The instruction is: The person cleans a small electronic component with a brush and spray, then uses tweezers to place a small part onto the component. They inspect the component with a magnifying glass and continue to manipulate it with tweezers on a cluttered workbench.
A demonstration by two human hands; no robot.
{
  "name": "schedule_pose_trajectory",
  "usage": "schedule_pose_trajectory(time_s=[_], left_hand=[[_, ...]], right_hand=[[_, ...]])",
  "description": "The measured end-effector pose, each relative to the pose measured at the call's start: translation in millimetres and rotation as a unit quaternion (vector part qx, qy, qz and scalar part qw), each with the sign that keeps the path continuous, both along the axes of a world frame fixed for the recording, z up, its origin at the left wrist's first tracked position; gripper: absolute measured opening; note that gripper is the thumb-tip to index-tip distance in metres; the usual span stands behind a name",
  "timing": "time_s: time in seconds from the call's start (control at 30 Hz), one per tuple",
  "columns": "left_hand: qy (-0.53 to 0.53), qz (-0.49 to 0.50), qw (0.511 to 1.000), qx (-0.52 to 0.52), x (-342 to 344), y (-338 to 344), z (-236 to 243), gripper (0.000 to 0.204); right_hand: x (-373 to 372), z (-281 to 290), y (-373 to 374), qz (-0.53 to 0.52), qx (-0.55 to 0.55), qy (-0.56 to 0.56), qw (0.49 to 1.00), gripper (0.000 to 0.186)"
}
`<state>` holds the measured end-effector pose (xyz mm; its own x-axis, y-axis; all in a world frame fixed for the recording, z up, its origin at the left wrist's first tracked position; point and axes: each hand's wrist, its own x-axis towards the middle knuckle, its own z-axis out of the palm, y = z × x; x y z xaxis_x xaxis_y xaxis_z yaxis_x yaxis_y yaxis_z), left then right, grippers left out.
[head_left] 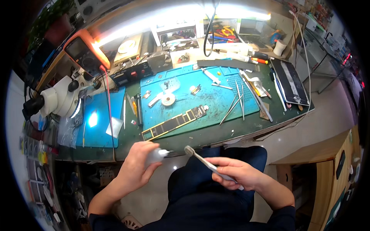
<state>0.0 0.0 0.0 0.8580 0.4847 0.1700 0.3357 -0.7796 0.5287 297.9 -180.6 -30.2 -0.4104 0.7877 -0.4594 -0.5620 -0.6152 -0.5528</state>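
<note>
My left hand [135, 163] is closed around a translucent squeeze bottle [155, 156] whose white nozzle points right. Held in my right hand [235, 172] is a toothbrush [202, 161], its bristled head raised toward the nozzle but apart from it. Both hands hover over my lap, just off the bench's front edge. Beyond them, a long circuit board [173, 122] with gold edges and dark panels lies slantwise on the blue work mat [216, 104]. A solder-like spool [168, 99] and tweezers [232, 107] rest farther back on that mat.
An orange multimeter [85, 52] stands at the back left, above a white microscope [58, 96]. A syringe [211, 76] lies on the mat. A dark flat panel [290, 81] and several hand tools occupy the right side. A wooden cabinet [327, 169] is at the lower right.
</note>
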Motion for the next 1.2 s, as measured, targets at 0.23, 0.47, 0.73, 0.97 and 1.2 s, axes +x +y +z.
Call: schedule_pose_trajectory(time_s=[0.23,0.47,0.73,0.97,1.2], left_hand=[[-0.004,-0.074,0.956,0.285,11.5,-5.8,3.7,0.041],[0.011,-0.080,0.944,0.319,6.2,-7.9,6.4,0.041],[0.027,-0.087,0.943,0.320,2.5,-7.3,7.3,0.040],[0.028,-0.082,0.943,0.320,0.0,-6.5,8.5,0.041],[-0.001,-0.062,0.969,0.238,-16.2,-1.8,-3.5,0.051]], right_hand=[[-19.7,-26.6,-9.9,0.007,-0.076,0.148,0.986,0.056],[-25.3,-22.7,-3.8,0.011,-0.085,0.128,0.988,0.052],[-28.0,-24.2,-0.3,0.009,-0.086,0.130,0.988,0.052],[-28.9,-26.1,2.8,0.020,-0.087,0.120,0.989,0.053],[-28.6,-19.3,7.0,0.054,-0.081,0.114,0.989,0.057]])
